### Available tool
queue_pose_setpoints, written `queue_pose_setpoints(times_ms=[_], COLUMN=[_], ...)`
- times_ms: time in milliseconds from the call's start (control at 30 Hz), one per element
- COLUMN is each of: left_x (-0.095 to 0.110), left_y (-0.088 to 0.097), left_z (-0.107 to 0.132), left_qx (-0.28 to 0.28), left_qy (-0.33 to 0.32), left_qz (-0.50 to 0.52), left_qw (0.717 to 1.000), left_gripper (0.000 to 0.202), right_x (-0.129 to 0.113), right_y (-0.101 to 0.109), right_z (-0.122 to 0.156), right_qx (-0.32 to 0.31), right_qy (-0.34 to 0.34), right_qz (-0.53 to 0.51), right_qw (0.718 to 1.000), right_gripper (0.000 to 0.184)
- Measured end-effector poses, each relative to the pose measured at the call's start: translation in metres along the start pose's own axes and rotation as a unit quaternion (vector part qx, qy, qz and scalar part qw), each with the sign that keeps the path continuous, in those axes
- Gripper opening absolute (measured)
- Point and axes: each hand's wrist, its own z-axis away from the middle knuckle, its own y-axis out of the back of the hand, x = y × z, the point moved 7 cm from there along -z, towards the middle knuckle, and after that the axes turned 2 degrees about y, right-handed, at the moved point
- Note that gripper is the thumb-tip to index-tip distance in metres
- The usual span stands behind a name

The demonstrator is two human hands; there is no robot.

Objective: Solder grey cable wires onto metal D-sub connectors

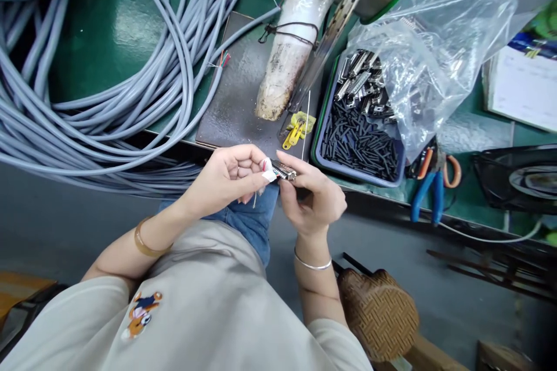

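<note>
My left hand and my right hand meet just below the bench edge, above my lap. Both pinch a small metal connector between them. My left fingers are closed on its left end, where a white piece with a red mark shows. My right thumb and fingers are closed on its right end. A thin wire hangs down from my left fingers.
Large coils of grey cable cover the green bench at left. A dark plate holds a wrapped tool and a yellow clip. A blue tray holds black tubing pieces and connectors under a plastic bag. Blue pliers lie right.
</note>
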Motion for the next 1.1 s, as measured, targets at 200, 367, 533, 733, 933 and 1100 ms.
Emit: queue_pose_setpoints(times_ms=[200,367,533,733,933,1100], left_x=[0.002,0.004,0.019,0.025,0.016,0.003], left_y=[0.007,0.009,0.010,-0.009,-0.004,0.010], left_z=[0.006,0.012,0.023,0.038,0.031,0.014], left_qx=[0.012,0.008,-0.031,-0.067,0.002,0.032], left_qy=[-0.049,-0.103,-0.220,-0.368,-0.318,-0.167], left_qz=[0.017,0.013,-0.115,-0.429,-0.311,-0.111], left_qw=[0.999,0.995,0.968,0.822,0.896,0.979], left_gripper=[0.025,0.033,0.020,0.023,0.010,0.019], right_x=[-0.004,0.005,0.009,0.005,-0.006,-0.011], right_y=[-0.002,-0.012,-0.021,-0.013,0.021,0.047], right_z=[-0.010,-0.008,-0.008,-0.013,-0.020,-0.013], right_qx=[-0.010,-0.010,-0.045,-0.087,0.028,0.232], right_qy=[-0.109,-0.255,-0.314,-0.297,-0.187,-0.124], right_qz=[-0.108,-0.241,-0.313,-0.232,-0.006,-0.049], right_qw=[0.988,0.936,0.895,0.922,0.982,0.964], right_gripper=[0.014,0.021,0.026,0.025,0.012,0.021])
